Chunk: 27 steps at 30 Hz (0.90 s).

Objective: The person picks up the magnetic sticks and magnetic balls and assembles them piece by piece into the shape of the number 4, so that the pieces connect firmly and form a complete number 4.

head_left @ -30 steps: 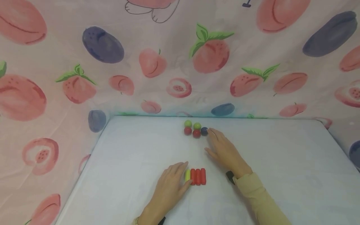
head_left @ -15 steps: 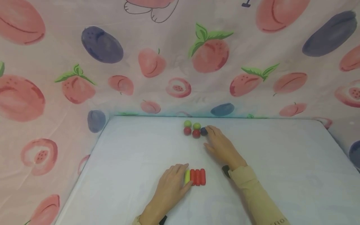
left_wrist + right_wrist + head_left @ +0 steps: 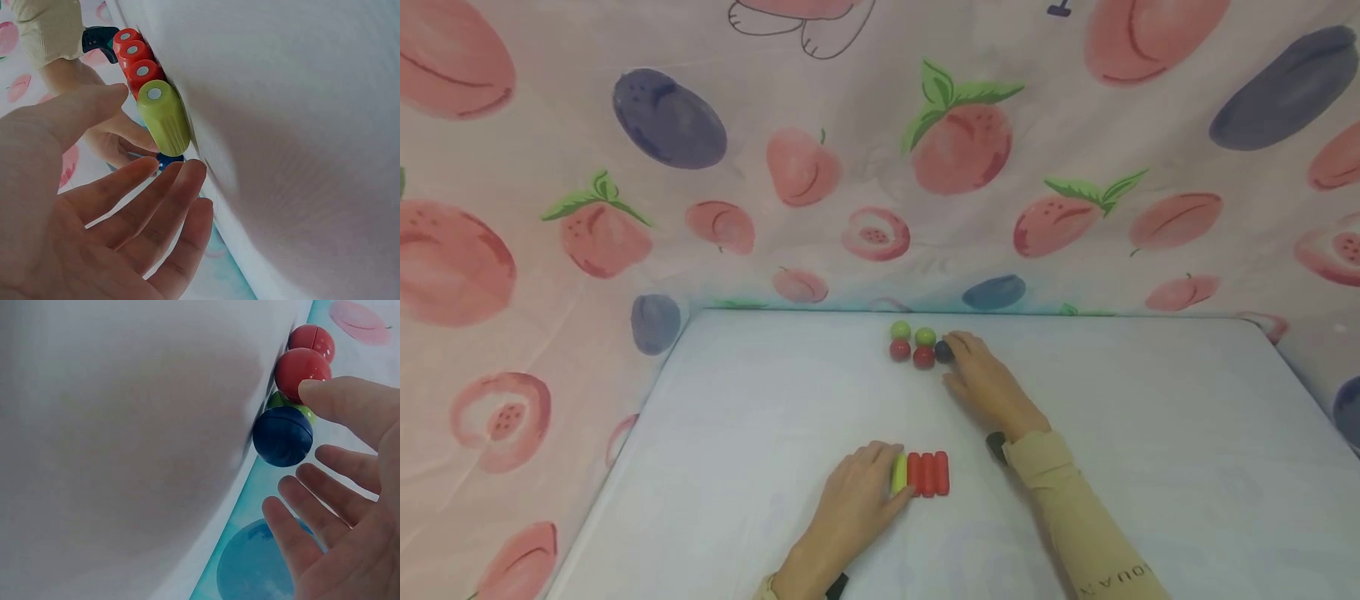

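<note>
A pale backdrop (image 3: 868, 171) printed with pink and blue fruit rose behind the white counter (image 3: 760, 400), meeting it along the far edge; the person's right arm, in a beige sleeve (image 3: 1067, 508) with lettering, reached across toward that edge; a dark band (image 3: 996, 448) showed at the wrist.

The left hand (image 3: 857, 500) was well back from the far edge, beside the row of cylinders, its fingers spread and its thumb wide of them; the right hand (image 3: 988, 383) was near the far edge, fingers apart and lightly bent, thumb well clear of them, with the dark blue ball just beside the fingertips; whether either hand touched anything, I could not tell.

Four cylinders lay side by side, their ends toward the far edge; the yellow-green cylinder (image 3: 164, 119) was at the end nearest the counter's left edge, between the left thumb and fingers; three red cylinders (image 3: 928, 475) continued the row rightward.

Five balls sat near the far edge; two green balls (image 3: 901, 331) were closest to it, two red balls (image 3: 924, 357) in front of them, and the dark blue ball (image 3: 283, 436) at the group's right side.
</note>
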Each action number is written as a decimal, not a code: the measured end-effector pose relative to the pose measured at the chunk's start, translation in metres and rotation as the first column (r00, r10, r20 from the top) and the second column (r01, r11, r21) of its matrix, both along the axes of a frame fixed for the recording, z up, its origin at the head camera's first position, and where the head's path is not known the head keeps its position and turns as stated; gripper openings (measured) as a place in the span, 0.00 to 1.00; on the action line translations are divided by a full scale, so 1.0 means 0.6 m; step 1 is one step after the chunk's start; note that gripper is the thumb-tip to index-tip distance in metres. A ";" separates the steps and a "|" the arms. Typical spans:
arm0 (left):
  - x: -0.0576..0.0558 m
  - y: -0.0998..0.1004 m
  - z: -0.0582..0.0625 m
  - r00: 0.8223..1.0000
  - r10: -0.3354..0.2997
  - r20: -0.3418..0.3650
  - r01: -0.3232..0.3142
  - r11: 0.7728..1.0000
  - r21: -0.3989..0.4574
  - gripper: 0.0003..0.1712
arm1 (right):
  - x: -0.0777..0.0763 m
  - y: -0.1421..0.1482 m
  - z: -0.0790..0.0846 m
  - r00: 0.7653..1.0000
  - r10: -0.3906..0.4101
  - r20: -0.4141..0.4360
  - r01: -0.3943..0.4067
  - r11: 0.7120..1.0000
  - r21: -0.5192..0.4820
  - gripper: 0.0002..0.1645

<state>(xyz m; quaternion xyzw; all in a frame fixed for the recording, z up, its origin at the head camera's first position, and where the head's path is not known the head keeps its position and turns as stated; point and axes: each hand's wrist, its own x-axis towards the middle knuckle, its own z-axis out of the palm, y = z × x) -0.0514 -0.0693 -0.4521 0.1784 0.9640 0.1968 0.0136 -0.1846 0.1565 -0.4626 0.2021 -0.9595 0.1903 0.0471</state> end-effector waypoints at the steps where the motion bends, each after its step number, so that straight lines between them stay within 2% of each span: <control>1: 0.000 0.000 -0.001 1.000 -0.001 0.001 0.001 1.000 0.001 0.29 | -0.001 0.000 -0.001 1.000 -0.004 0.009 0.004 1.000 0.003 0.37; 15: -0.002 0.002 0.001 0.999 -0.004 0.039 0.004 1.000 -0.004 0.26 | -0.012 -0.007 0.004 0.998 -0.026 0.058 0.028 0.999 -0.038 0.26; 27: -0.001 0.003 0.001 1.000 0.003 0.022 -0.004 0.999 0.035 0.22 | -0.018 -0.009 0.005 0.994 -0.042 0.105 0.051 0.995 -0.090 0.19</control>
